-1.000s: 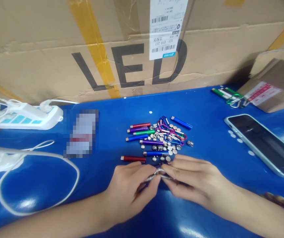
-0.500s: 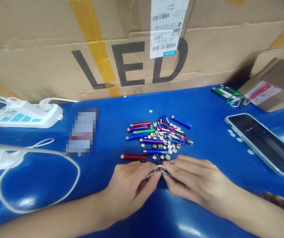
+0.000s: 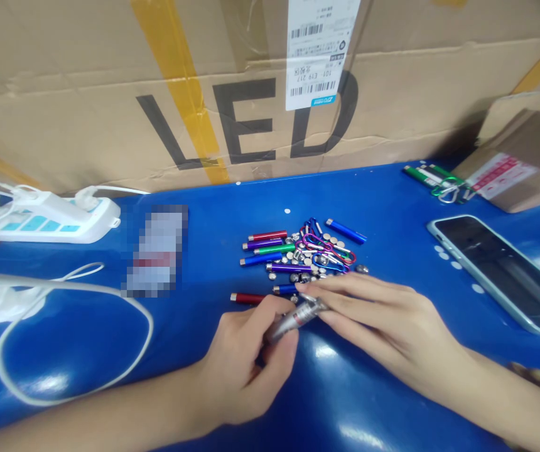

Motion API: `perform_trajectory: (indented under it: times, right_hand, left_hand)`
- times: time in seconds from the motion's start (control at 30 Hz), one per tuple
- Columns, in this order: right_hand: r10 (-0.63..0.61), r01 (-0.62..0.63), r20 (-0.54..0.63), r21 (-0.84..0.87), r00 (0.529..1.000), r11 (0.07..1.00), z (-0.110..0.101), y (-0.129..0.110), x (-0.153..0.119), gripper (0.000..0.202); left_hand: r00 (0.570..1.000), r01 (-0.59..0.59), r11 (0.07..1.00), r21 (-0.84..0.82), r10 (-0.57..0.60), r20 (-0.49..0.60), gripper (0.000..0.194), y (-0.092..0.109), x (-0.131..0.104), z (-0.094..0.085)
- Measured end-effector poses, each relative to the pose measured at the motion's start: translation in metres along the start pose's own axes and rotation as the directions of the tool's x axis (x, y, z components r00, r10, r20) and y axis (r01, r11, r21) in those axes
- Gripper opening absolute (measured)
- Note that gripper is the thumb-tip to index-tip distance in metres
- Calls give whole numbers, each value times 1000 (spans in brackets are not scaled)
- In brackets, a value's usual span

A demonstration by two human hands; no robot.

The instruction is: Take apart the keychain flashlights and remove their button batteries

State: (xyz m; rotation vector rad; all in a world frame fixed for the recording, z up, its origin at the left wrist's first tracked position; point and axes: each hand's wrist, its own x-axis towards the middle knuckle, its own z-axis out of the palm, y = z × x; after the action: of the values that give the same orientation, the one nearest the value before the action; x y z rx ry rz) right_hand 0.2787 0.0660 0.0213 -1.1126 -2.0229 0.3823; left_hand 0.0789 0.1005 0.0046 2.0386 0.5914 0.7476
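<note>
My left hand (image 3: pixel 255 358) is closed around a silver mini flashlight (image 3: pixel 293 321), a slim tube with small print on it. The tube tilts up to the right. At its upper right end, the fingertips of my right hand (image 3: pixel 378 320) pinch a metal part, blurred and partly covered. Just beyond my hands lie loose coloured tubes, among them a red tube (image 3: pixel 251 298), a purple tube (image 3: pixel 289 268) and a green tube (image 3: pixel 274 249). Around them are small button cells (image 3: pixel 333 240) and coloured carabiner clips (image 3: pixel 317 243). My right fingers hide the near part of this pile.
A large cardboard box (image 3: pixel 246 56) stands along the back. On the left are a white power strip (image 3: pixel 63 220), a white cable (image 3: pixel 150 326) and a pixelated item (image 3: pixel 157 251). Right: a phone (image 3: pixel 505 270), green tubes with clips (image 3: pixel 421 177) and a small carton (image 3: pixel 524 169).
A silver clip was between both hands' fingertips; now the silver tube shows in my left hand. My right hand has shifted slightly up and right, covering some of the pile.
</note>
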Motion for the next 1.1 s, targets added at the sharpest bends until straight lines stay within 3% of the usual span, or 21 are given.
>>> perform_trajectory:
  times: [0.13,0.27,0.43,0.6,0.77,0.87,0.97,1.1]
  right_hand:
    - [183,-207,105,330,978,921,-1,-5,3,19]
    - [250,-266,91,387,964,883,-1,-5,5,18]
    - [170,-164,-3,253,985,954,-3,-3,4,17]
    - [46,-52,39,158,998,986,0,-2,1,13]
    - [95,-96,20,40,995,995,4,1,-6,12]
    - [-45,53,68,-116,997,992,4,3,-7,24]
    - [-191,240,188,-290,963,926,4,3,-7,29]
    - [-211,286,233,-361,949,888,3,2,-7,28]
  left_hand:
    - [1000,-6,998,-56,6,8,13,-2,-1,0]
    - [1000,0,1000,-23,-1,-13,20,-4,-1,1]
    - [997,71,997,-17,-71,-6,17,-3,0,1]
    - [990,140,990,-15,-140,23,6,-2,-1,0]
    - [997,78,995,58,-77,-16,19,-3,-1,1]
    - [997,82,990,117,-80,-24,19,-2,0,2]
    - [999,49,976,213,-43,-34,18,-2,1,3]
    - [997,-60,935,349,71,-18,19,-4,2,5]
